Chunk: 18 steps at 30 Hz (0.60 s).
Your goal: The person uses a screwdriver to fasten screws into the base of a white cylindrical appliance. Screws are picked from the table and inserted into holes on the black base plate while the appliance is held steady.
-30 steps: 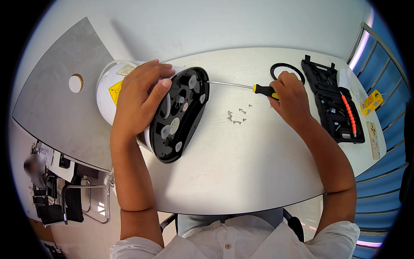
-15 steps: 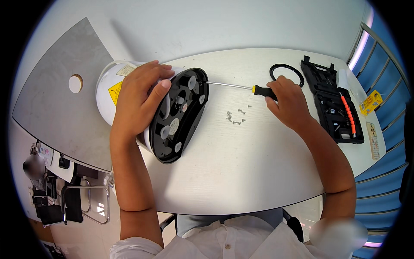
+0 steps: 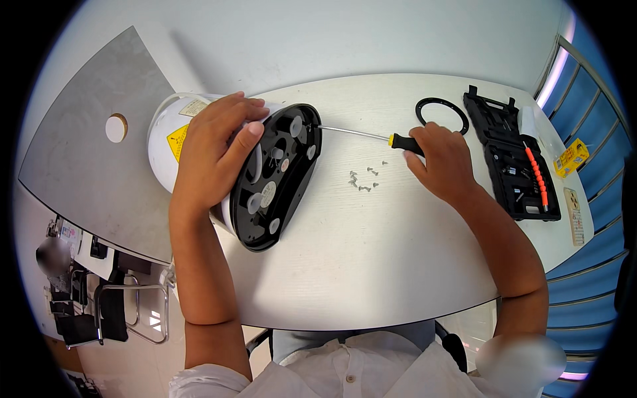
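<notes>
A white rounded appliance [image 3: 162, 147] lies on its side at the table's left, its black base [image 3: 286, 192] turned toward me and to the right. My left hand [image 3: 215, 149] is draped over the body beside the base and holds it, thumb near the rim. In my right hand [image 3: 443, 158] is the black and yellow handle of a screwdriver [image 3: 358, 133]. Its long shaft points left, and the tip meets the upper part of the base, where the exact contact spot is too small to make out. Several small loose screws [image 3: 365, 188] lie on the table between the appliance and my right hand.
A black ring [image 3: 419, 106] lies beyond my right hand. At the right is an unfolded black tool case [image 3: 491, 156] with an orange flexible shaft [image 3: 536, 176] on it. A yellow box [image 3: 570, 158] stands near the white table's [image 3: 398, 265] right edge, beside a railing [image 3: 597, 93].
My right hand has shifted and turned slightly on the screwdriver handle, its knuckles a little lower. The tip stays at the base, and my left hand and the appliance have not moved.
</notes>
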Each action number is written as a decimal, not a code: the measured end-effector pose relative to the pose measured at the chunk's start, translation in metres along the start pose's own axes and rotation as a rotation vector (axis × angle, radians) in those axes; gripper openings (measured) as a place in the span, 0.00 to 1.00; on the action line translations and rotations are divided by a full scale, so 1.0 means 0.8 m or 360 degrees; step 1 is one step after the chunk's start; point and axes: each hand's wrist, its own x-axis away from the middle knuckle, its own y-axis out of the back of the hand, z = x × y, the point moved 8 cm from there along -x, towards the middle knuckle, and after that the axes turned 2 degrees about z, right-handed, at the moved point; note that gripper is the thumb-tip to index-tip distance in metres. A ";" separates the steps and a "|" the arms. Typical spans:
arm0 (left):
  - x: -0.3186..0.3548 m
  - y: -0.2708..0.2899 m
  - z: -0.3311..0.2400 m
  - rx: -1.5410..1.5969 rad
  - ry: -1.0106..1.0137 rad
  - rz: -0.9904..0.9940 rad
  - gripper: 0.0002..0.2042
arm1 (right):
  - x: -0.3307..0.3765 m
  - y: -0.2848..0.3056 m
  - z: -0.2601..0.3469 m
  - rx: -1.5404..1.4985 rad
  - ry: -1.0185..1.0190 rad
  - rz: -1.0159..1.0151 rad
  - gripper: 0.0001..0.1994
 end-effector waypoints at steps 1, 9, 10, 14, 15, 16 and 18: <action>0.000 0.000 -0.001 -0.0005 -0.0001 -0.0002 0.18 | 0.001 -0.002 -0.001 0.0011 -0.0006 -0.0004 0.15; 0.001 -0.001 0.003 -0.0005 0.0025 -0.0002 0.17 | 0.001 -0.001 0.007 0.0028 0.0097 -0.0175 0.18; 0.001 -0.001 0.004 -0.0006 0.0028 -0.0002 0.17 | -0.001 -0.013 -0.001 -0.0046 -0.0074 0.0033 0.18; 0.001 0.000 0.003 0.0027 0.0027 0.0014 0.17 | 0.007 -0.034 -0.007 -0.0242 -0.0369 0.0429 0.19; 0.001 -0.001 0.003 0.0019 0.0030 0.0017 0.17 | 0.008 -0.033 -0.005 -0.0266 -0.0348 0.0417 0.19; 0.001 -0.001 0.004 0.0011 0.0033 0.0020 0.17 | 0.007 -0.028 -0.003 -0.0240 -0.0232 0.0259 0.19; 0.000 -0.001 0.004 0.0004 0.0033 0.0027 0.17 | 0.010 -0.019 -0.002 -0.0185 -0.0001 -0.0056 0.18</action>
